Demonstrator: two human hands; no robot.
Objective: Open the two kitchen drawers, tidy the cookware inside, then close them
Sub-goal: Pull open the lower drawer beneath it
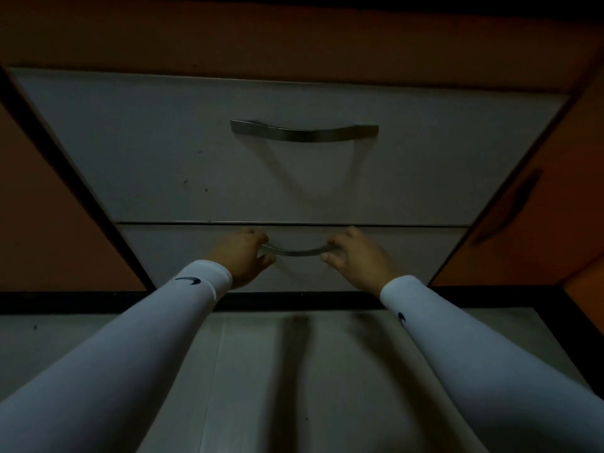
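Note:
Two white drawer fronts sit one above the other, both flush with the cabinet. The upper drawer [163, 152] carries a curved metal handle [304, 132] that nothing touches. On the lower drawer [408, 253] a similar handle [295, 251] is held at both ends. My left hand [243, 256] curls around its left end and my right hand [354, 256] around its right end. Both arms wear white sleeves. The drawers' contents are hidden.
Orange cabinet doors flank the drawers, left [42, 223] and right [549, 204]; the right one has a dark handle [510, 207]. A black plinth [81, 302] runs under the lower drawer. Pale grey floor [261, 371] lies below. The scene is dim.

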